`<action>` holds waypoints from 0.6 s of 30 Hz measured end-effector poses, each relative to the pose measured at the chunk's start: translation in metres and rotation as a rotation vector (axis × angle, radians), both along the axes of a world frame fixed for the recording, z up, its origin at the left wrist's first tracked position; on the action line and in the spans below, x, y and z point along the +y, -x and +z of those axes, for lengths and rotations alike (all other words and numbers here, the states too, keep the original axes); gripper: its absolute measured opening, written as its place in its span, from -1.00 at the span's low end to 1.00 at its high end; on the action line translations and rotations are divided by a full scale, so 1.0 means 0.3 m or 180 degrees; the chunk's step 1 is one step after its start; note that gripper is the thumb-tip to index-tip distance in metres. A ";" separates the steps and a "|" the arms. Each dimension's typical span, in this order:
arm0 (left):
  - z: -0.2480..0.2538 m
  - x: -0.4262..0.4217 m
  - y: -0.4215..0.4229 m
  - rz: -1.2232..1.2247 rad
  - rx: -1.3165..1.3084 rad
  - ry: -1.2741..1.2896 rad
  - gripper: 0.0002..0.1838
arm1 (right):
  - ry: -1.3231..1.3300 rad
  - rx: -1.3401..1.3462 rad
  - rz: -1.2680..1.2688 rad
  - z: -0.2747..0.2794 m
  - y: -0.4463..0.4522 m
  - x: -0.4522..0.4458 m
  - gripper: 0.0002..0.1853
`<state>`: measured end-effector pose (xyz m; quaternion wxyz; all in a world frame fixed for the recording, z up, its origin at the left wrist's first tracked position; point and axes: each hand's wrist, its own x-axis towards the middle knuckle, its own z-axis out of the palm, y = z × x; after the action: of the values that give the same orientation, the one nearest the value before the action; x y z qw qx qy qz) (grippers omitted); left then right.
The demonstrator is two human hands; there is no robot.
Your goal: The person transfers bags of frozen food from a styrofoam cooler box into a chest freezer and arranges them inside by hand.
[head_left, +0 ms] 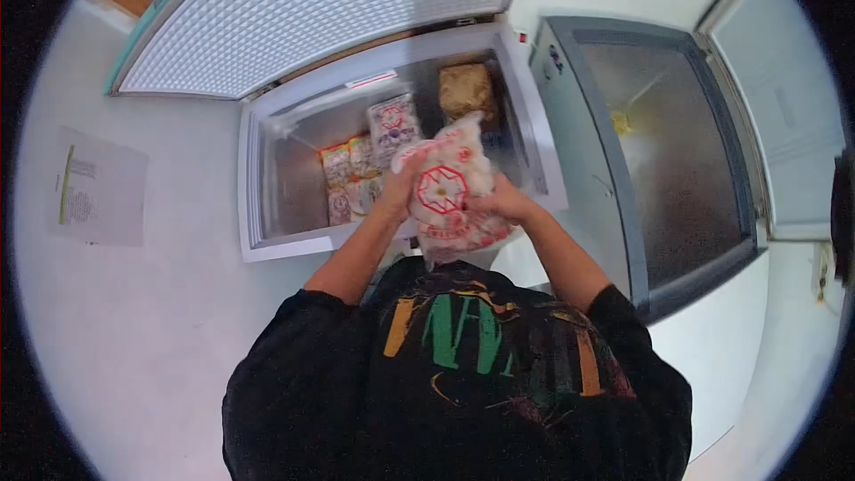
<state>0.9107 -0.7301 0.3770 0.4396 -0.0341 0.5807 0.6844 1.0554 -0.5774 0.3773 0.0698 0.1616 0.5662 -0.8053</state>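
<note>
Between my two hands is a clear plastic bag of pale frozen food (445,189) with red printing and a red star-like emblem. My left hand (400,189) grips its left side, and my right hand (506,202) grips the right side. The bag is held above the front edge of an open chest freezer (252,187). Inside the freezer, beyond my left hand, lies a similar printed bag (393,123) with a red emblem and purple print. Several smaller colourful packets (338,165) sit left of it. A brown package (466,89) rests at the back right.
The raised freezer lid (321,13) leans back behind the freezer. To the right stands a second chest freezer with a grey-framed, frosted glass top (677,169). A printed sheet (98,185) is at the left on a pale surface.
</note>
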 end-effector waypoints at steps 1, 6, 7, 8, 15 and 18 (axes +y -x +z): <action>-0.172 0.003 -0.053 0.0154 0.0257 -0.0228 -0.48 | -0.0236 -0.0012 0.0119 -0.143 -0.045 0.013 -0.55; -0.265 -0.032 0.019 0.0168 0.3218 0.1086 -0.31 | -0.1977 0.0074 0.0048 -0.308 0.061 -0.021 -0.56; -0.167 0.034 -0.064 0.0155 0.2855 0.1836 -0.28 | -0.2070 0.0051 -0.0104 -0.298 0.014 0.005 -0.54; -0.116 -0.055 0.092 0.0154 0.2160 0.2411 -0.25 | -0.2347 -0.0223 -0.0114 -0.240 0.182 -0.094 -0.52; -0.080 -0.050 0.211 0.0530 0.0524 0.0772 -0.28 | -0.1298 -0.0520 0.0189 -0.228 0.344 -0.022 -0.38; -0.108 -0.033 0.275 0.0307 0.0479 -0.0497 -0.37 | -0.1699 -0.0156 0.0079 -0.170 0.467 0.073 -0.38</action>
<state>0.8282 -0.7401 0.3447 0.3626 0.0238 0.5547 0.7485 0.9153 -0.5556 0.3262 0.0483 0.1867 0.7586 -0.6224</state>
